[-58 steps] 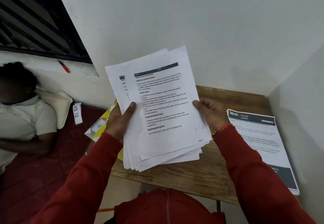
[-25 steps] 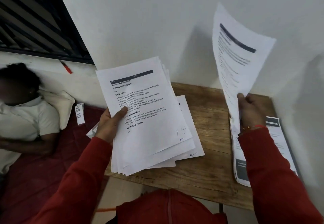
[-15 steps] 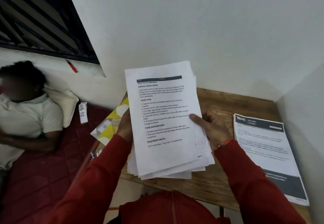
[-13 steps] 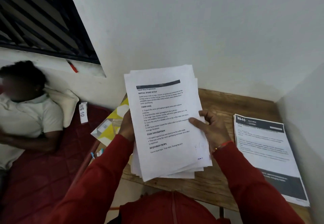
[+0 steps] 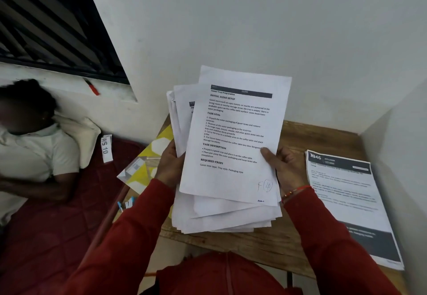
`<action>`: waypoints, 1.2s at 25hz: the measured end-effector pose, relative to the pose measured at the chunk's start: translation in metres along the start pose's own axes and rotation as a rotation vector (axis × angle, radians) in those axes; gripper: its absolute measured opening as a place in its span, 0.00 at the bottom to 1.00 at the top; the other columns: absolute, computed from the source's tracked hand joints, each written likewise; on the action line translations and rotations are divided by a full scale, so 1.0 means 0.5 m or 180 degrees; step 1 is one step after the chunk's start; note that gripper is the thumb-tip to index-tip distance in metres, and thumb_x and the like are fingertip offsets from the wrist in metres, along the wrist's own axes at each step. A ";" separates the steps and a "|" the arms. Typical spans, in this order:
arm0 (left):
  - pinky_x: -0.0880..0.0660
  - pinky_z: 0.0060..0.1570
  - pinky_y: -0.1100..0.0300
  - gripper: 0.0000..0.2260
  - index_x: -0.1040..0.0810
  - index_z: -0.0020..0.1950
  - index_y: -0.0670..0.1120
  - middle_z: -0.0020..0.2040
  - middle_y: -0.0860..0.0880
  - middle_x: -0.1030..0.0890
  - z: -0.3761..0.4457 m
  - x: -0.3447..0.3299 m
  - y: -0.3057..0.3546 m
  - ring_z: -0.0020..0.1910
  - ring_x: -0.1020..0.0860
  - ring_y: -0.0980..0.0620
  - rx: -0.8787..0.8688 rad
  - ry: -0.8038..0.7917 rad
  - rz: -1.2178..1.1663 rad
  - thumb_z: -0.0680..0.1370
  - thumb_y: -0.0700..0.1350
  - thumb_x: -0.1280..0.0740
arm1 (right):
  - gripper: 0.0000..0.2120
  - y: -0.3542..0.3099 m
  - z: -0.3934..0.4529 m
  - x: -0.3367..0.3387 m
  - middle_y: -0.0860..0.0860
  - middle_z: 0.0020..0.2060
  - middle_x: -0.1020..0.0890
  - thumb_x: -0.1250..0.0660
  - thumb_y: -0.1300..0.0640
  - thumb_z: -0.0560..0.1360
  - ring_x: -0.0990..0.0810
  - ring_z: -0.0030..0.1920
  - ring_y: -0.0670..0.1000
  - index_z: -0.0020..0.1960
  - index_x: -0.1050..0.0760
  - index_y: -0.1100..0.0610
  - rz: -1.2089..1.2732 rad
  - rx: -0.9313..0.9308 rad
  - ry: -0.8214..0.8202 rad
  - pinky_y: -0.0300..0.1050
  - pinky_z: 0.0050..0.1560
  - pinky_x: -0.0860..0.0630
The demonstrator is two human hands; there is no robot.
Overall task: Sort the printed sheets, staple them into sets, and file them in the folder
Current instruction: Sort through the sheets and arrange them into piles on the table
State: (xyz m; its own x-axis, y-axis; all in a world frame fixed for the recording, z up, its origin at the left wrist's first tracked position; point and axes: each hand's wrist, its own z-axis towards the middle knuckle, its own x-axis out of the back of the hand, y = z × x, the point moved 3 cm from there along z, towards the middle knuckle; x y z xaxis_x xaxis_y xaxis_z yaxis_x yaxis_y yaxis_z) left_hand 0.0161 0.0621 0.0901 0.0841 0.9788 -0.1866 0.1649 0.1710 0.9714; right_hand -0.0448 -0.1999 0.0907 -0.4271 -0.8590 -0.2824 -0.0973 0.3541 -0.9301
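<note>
Holding the loose stack of printed sheets (image 5: 221, 214) up off the tabletop (image 5: 265, 246), tilted toward my face so I can read the headers.

Head view: my left hand (image 5: 169, 165) grips the stack's left edge, fingers curled behind it, carrying the weight. My right hand (image 5: 285, 166) pinches the top sheet (image 5: 233, 137) at its right edge, thumb on the printed face; that sheet sits skewed and raised from the rest, so I judge it is being drawn off for sorting. Its heading reads "Guest Tray Preparation", with a handwritten mark at the lower right corner, likely the sorting key.

A second pile of printed pages (image 5: 346, 202) lies flat at the tabletop's right side, against the wall, well apart from what I hold; probably one sorted set. A yellow patterned folder (image 5: 147, 163) lies at the left edge, partly under my left hand's stack. No stapler is visible.

Surface: worn wood, set in a white-walled corner. Left of it, a dark red mattress (image 5: 53, 225) with a person lying on it, and a dark barred window (image 5: 50, 24) above.
</note>
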 end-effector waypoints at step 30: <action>0.20 0.44 0.61 0.15 0.23 0.63 0.39 0.53 0.45 0.17 0.001 0.055 0.040 0.44 0.17 0.53 -0.0055 0.0569 -0.0264 0.77 0.39 0.32 | 0.17 -0.068 0.055 0.210 0.54 0.62 0.20 0.36 0.61 0.79 0.19 0.59 0.52 0.68 0.27 0.57 0.1001 -0.0133 0.0703 0.46 0.49 0.19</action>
State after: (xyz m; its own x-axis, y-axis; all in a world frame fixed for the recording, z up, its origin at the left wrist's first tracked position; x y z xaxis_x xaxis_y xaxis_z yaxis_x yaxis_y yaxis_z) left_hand 0.0221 0.0925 0.1042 -0.1051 0.9655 -0.2384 0.1471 0.2521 0.9564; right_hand -0.0615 -0.3124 0.0862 -0.6249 -0.6073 -0.4907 0.0348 0.6062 -0.7945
